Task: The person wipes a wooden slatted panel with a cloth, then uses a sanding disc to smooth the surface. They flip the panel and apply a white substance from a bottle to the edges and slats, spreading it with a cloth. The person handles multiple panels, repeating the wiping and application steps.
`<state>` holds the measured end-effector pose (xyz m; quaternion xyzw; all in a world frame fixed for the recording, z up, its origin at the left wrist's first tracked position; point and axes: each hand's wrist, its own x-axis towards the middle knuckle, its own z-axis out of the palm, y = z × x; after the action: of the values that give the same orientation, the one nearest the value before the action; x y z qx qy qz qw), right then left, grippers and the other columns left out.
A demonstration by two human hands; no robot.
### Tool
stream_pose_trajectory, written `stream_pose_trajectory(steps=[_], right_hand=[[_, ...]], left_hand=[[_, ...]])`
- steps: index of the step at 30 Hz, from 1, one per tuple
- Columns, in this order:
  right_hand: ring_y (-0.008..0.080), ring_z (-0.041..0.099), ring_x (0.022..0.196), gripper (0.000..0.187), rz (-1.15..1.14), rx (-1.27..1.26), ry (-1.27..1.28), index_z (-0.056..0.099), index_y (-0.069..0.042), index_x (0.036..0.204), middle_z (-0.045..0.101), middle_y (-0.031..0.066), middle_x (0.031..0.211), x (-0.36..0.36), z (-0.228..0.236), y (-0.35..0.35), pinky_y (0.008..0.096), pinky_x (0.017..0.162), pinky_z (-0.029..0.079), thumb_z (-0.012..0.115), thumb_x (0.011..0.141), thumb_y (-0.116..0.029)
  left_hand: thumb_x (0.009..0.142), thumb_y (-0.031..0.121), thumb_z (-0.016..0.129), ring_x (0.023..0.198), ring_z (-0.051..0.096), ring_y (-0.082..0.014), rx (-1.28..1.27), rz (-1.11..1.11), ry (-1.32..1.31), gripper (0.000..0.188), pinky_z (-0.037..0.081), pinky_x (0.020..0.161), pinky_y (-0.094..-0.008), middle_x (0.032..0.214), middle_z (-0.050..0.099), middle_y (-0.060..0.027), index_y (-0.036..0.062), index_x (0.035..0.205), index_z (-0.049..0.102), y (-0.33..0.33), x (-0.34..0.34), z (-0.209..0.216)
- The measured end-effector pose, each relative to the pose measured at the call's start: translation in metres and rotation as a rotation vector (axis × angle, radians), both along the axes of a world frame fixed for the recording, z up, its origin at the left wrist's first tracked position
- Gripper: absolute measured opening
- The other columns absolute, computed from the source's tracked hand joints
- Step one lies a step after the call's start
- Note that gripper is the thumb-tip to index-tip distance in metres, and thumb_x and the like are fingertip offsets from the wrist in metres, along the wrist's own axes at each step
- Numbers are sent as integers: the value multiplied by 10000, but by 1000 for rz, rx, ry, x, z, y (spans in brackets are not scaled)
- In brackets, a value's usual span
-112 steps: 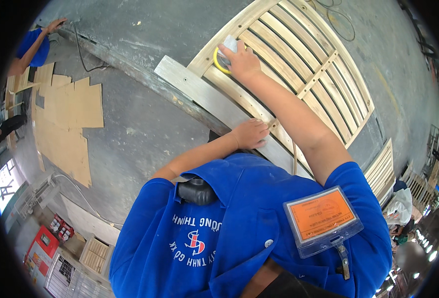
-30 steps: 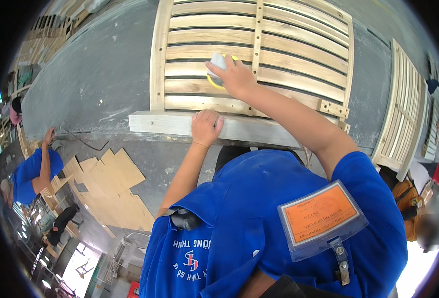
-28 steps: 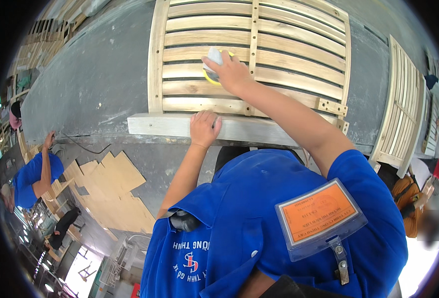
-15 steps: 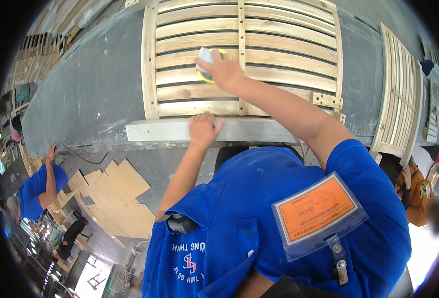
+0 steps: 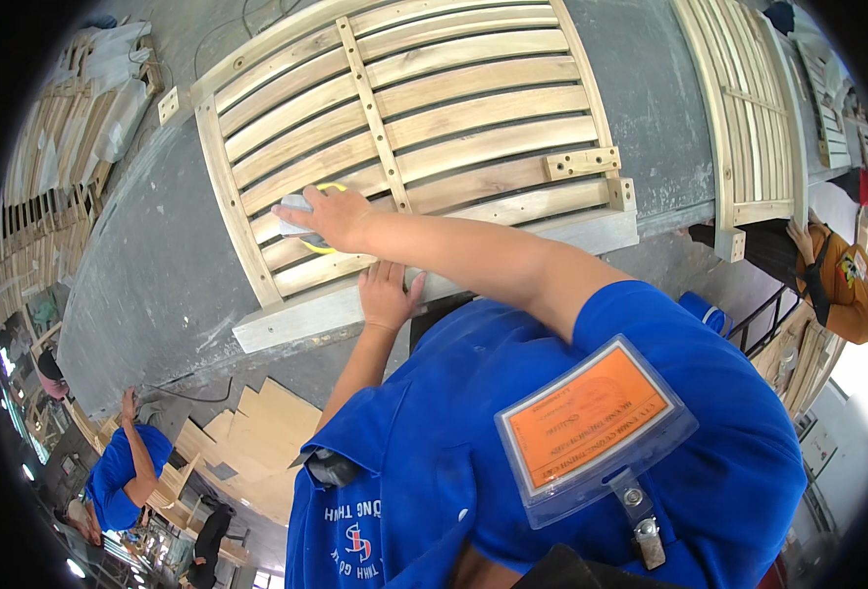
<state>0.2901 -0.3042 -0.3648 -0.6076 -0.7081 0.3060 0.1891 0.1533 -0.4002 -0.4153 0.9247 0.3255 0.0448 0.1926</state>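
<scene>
My right hand (image 5: 336, 218) is closed over a round sander (image 5: 294, 213) with a grey body and a yellow-edged pad. The sander lies against the slats near the front left of a pale slatted wooden panel (image 5: 488, 128). My left hand (image 5: 388, 294) rests on the panel's front edge, fingers laid flat and thumb apart, holding nothing. A whitish wooden bar (image 5: 272, 330) runs under that edge, along the bench front. At the panel's right front corner sits a short wooden block with holes (image 5: 581, 164).
The panel lies on a long grey bench (image 5: 149, 285). A second slatted panel (image 5: 748, 128) stands at the right, near a person in an orange top (image 5: 851, 285). Another person in blue (image 5: 125, 471) works at the lower left, beside flat boards (image 5: 257, 442). Stacked slatted pieces (image 5: 51, 206) are at the far left.
My right hand has brought the sander toward me and to the left across the slats. My left hand stays at the front edge. The whole view has turned and shifted.
</scene>
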Motion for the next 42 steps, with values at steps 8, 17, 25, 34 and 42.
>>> stream_pose_trajectory(steps=[8,17,25,34,42], right_hand=[[343,605,989,789,-523,-114,-393,304,-393,1455,474,176,1206,160,17,-58,420,791,550,694,797,-201],[387,583,961,681,26,-80,-369,372,-401,1422,448,177,1234,132,-10,-118,414,732,562,579,846,-100],[395,583,1037,570,-11,-112,-451,409,-347,1402,411,229,1343,124,-15,-102,428,809,539,535,888,-137],[437,551,1085,610,-119,-319,-493,382,-355,1414,370,243,1378,162,18,-128,429,793,555,534,878,-107],[420,542,1113,654,-39,-225,-510,344,-383,1443,369,229,1384,138,-10,-110,415,851,538,530,879,-110]], left_hand=[[785,386,683,970,581,-279,33,25,5,361,403,868,-417,1033,628,-94,85,977,629,-3,-1,-2],[788,383,677,981,575,-273,19,25,33,346,397,874,-406,1024,623,-89,96,974,629,-3,2,3],[795,391,668,982,572,-276,40,46,-12,344,404,852,-406,1008,625,-94,92,962,629,-4,0,2],[822,422,633,945,561,-278,-6,63,2,360,408,831,-411,958,613,-93,72,908,625,-3,1,6],[808,364,661,931,579,-270,24,53,-94,304,414,836,-400,946,631,-87,77,899,619,-2,-3,3]])
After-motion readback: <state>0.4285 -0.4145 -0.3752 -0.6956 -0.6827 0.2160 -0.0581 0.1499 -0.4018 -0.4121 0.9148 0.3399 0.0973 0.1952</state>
